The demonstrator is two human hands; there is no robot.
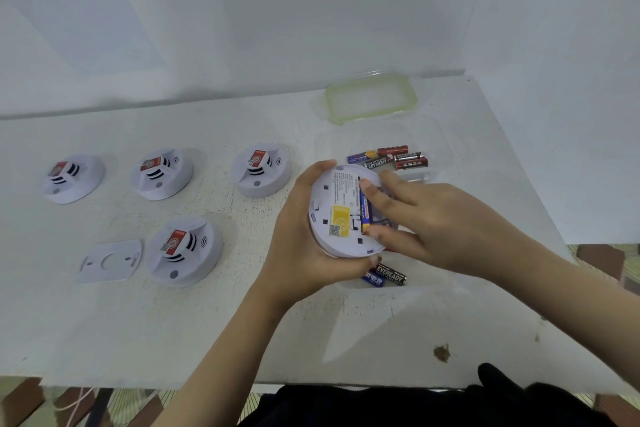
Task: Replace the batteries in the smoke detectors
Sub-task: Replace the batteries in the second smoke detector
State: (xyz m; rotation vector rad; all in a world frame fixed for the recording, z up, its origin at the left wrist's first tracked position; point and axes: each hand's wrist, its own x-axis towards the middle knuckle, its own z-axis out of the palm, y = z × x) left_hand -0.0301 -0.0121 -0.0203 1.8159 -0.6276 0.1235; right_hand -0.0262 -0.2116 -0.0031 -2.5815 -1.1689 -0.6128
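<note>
- White desk (138, 322) pushed up against a plain white wall, that's the whole setup.
- Green-rimmed lid (371, 98) sits at the back of the desk, well away from the action.
- Four smoke detectors rest face-up on the left: three in a row (74, 178) (162, 174) (262, 170) and one nearer (185, 250). None of them is being touched.
- Fifth detector (341, 215) is the one in play, held above the desk, flipped so its back faces up.
- Left hand (298, 236) cups it, fingers wrapped around the rim.
- Right hand (440, 225) pinches the blue battery (365, 208) end to end, index finger and thumb, right in the compartment.
- Mounting plate (110, 261) lies flat beside the near detector, presumably off this unit.
- Loose batteries (388, 158) lie just beyond the held detector, two more (384, 277) just below it.
- My read: mid-swap on this unit. Can't tell whether that cell is going in or coming out.
- Next move needs a firm press or lift at the spring end, checking polarity. After that the plate goes back on.
</note>
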